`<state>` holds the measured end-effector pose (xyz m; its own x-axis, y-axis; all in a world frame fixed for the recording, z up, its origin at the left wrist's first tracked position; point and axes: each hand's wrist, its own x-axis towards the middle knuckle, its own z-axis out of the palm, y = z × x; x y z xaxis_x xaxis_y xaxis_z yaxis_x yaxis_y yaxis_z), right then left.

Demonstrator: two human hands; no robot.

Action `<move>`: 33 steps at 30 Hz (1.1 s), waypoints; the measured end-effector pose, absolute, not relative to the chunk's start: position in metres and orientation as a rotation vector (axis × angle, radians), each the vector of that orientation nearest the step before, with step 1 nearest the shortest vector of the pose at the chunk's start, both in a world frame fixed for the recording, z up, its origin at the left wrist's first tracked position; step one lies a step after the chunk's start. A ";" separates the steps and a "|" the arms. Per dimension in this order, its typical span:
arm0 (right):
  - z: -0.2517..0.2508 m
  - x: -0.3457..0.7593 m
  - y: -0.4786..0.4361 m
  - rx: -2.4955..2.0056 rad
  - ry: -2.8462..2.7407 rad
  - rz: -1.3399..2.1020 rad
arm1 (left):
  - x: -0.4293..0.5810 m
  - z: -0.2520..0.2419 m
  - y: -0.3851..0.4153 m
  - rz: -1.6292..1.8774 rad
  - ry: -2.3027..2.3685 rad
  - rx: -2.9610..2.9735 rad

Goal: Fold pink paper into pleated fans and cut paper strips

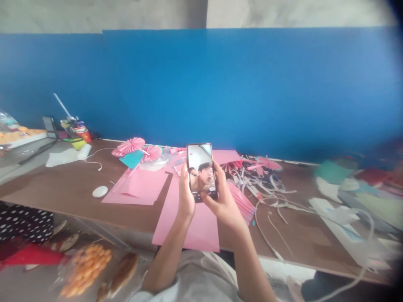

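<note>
A smartphone (pixel 201 167) stands upright between my two hands, its lit screen facing me and showing a picture of a person. My left hand (pixel 187 195) wraps round the phone's left edge. My right hand (pixel 225 201) grips its right edge, with the thumb over the bottom of the screen. Under my wrists lies a large pink paper sheet (pixel 176 214), and more pink paper (pixel 141 188) is to the left. Folded pink paper fans (pixel 132 145) and a teal paper piece (pixel 132 159) lie behind. A pleated pink paper (pixel 242 203) shows beside my right hand.
Tangled white paper strips (pixel 258 180) and a white cable (pixel 264 226) cover the table's right part, near a white power strip (pixel 340 230). A white oval object (pixel 100 191) and a pen holder (pixel 82 132) are left. A blue partition (pixel 220 88) stands behind; orange round items (pixel 88 268) lie below.
</note>
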<state>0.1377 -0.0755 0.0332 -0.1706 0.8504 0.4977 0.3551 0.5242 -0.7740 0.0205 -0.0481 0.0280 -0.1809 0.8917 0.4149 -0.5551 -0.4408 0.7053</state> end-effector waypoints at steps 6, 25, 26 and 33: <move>0.032 0.138 -0.075 -1.004 -1.758 0.608 | 0.020 0.025 -0.047 1.831 0.523 1.033; 0.036 0.140 -0.076 -0.938 -1.767 0.708 | 0.021 0.025 -0.046 1.785 0.432 0.982; 0.036 0.140 -0.076 -0.938 -1.765 0.705 | 0.021 0.025 -0.046 1.781 0.428 0.966; 0.039 0.139 -0.079 -0.880 -1.672 0.793 | 0.022 0.024 -0.047 1.761 0.353 0.911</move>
